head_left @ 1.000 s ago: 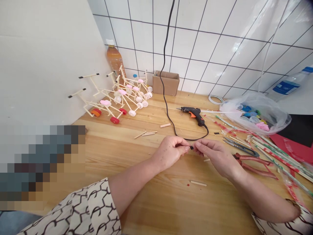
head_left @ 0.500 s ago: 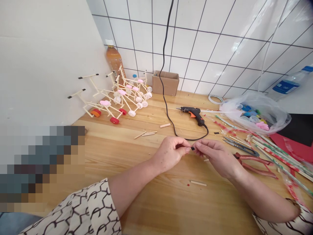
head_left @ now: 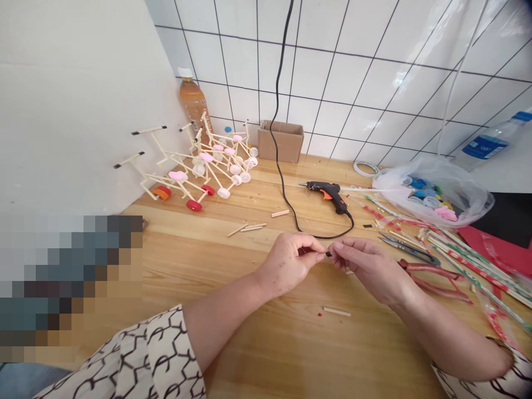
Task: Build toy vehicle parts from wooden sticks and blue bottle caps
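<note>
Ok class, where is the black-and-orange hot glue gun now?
In the head view, the black-and-orange hot glue gun lies on the wooden table beyond the left hand and right hand, its black power cord curving in front.

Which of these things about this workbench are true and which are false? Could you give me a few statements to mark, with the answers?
1. The left hand holds a small black piece at its fingertips, and the right hand is right beside it. True.
2. The right hand grips the glue gun. False: it lies on the wooden table, apart from both hands.
3. Red-handled pliers lie near a pair of scissors. True.
4. The wheeled stick models stand at the right end of the table. False: they stand at the far left, by the white board.
5. A clear plastic bag holds bottle caps. True.
</note>
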The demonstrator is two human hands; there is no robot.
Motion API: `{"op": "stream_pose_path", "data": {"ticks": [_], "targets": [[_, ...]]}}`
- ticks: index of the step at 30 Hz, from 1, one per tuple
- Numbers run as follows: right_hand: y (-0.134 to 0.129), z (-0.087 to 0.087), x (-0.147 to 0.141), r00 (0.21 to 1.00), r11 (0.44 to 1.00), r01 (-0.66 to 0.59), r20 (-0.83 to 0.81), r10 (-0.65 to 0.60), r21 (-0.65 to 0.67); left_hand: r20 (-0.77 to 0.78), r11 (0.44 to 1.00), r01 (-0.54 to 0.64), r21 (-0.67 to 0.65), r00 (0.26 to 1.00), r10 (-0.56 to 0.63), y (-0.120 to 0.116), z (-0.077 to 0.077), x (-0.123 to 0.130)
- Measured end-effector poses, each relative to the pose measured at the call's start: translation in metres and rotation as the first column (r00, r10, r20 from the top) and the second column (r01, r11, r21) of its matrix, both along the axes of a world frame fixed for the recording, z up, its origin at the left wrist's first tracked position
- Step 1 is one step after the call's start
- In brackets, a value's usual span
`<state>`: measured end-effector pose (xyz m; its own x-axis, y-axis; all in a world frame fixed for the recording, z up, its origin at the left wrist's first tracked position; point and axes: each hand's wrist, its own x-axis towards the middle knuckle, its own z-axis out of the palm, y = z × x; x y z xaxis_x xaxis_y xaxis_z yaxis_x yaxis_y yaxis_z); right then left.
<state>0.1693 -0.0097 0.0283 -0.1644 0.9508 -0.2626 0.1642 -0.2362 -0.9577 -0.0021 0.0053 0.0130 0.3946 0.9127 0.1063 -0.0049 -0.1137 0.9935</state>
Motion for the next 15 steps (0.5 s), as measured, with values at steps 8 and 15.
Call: {"op": "stream_pose_path", "data": {"ticks": [8, 15], "targets": [[-0.0009, 0.0038, -0.0010, 1.000, 1.000, -0.007, -0.013, 0.007, -0.009, -0.093, 0.978, -0.004, 0.208, 0.995, 0.024, -0.0008, -0.0015, -0.0017], [-0.0003, 0.0046, -0.0018, 1.000, 1.000, 0.001, -0.013, -0.001, -0.029, -0.174, 0.932, 0.006, 0.363, 0.983, 0.061, -0.0022, -0.0035, -0.0024]]}}
